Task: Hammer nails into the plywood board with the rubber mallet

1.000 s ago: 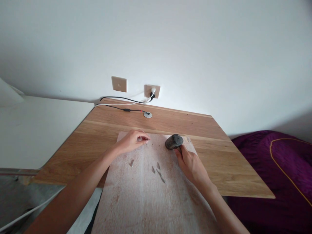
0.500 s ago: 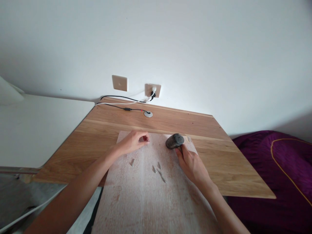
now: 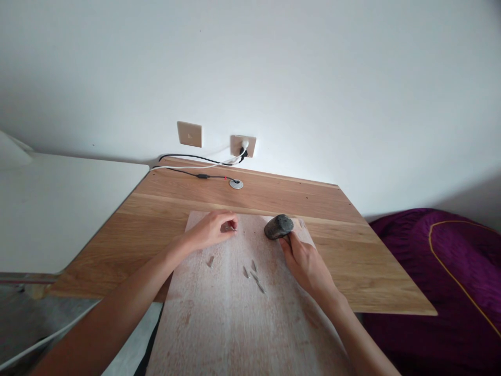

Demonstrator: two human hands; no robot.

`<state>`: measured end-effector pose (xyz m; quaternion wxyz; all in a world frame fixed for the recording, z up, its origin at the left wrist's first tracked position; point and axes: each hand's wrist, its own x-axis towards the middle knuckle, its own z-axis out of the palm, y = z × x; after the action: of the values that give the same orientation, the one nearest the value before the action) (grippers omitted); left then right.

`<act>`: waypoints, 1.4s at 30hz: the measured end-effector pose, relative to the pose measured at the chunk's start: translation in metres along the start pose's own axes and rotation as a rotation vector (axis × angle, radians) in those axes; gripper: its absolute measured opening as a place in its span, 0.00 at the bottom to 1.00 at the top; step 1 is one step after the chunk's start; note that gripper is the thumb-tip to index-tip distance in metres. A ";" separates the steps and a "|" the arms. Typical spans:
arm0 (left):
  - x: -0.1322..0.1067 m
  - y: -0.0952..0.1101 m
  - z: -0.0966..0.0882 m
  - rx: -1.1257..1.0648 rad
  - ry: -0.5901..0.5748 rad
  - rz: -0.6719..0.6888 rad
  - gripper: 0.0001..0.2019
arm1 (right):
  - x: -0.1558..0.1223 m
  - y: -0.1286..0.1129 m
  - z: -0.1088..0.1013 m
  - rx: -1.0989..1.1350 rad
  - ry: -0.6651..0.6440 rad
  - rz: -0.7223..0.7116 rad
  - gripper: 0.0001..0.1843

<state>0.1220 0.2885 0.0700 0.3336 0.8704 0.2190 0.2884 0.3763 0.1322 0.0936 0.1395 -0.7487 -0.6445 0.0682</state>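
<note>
A pale worn board lies on a wooden desk. My left hand rests near the board's far left part, fingertips pinched on a small nail. On the far right part, my right hand is closed around a handle, with a dark hammer head sticking out beyond the fingers and resting on the board. Several loose nails lie on the board between my hands, and one more nail lies to the left.
A white socket with a plug and a blank wall plate sit on the wall behind the desk. Black and white cables run along the desk's back edge. A white surface adjoins on the left, purple bedding on the right.
Both hands stay almost where they were. The whole view has shifted slightly to the left.
</note>
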 end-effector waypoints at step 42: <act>-0.002 -0.007 0.002 0.080 0.022 0.025 0.04 | 0.000 0.003 0.003 -0.004 0.018 -0.014 0.16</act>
<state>0.1207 0.2912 0.0630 0.2928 0.8824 0.2231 0.2929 0.3784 0.1317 0.0897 0.1441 -0.7450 -0.6486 0.0593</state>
